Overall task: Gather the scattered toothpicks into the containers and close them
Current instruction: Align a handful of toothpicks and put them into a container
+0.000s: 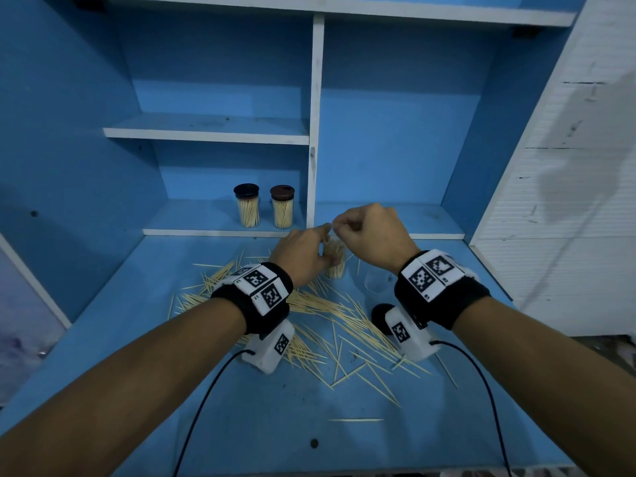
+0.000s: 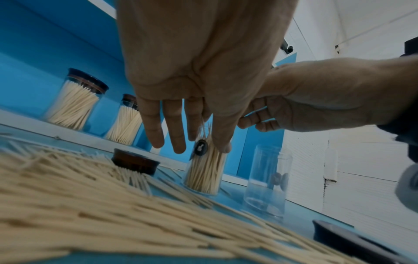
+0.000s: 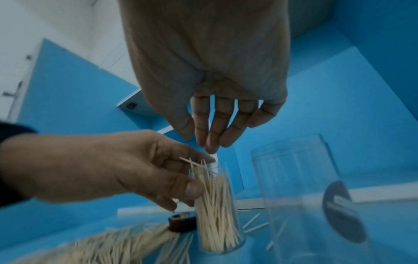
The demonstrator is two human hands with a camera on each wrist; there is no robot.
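My left hand (image 3: 108,169) steadies the open jar (image 3: 218,210); my right fingers (image 3: 210,132), loosely bunched above its mouth, hold nothing visible. The toothpicks (image 1: 330,315) beside the jar look light, stiff and splintery: pinch small bundles mid-length.

A black wristband (image 1: 265,304) is worn on the left forearm and another black wristband (image 1: 444,290) on the right, each faced with white panels printed with black square markers. A white camera housing (image 1: 272,349) with a black cable (image 1: 206,401) is slung beneath each.
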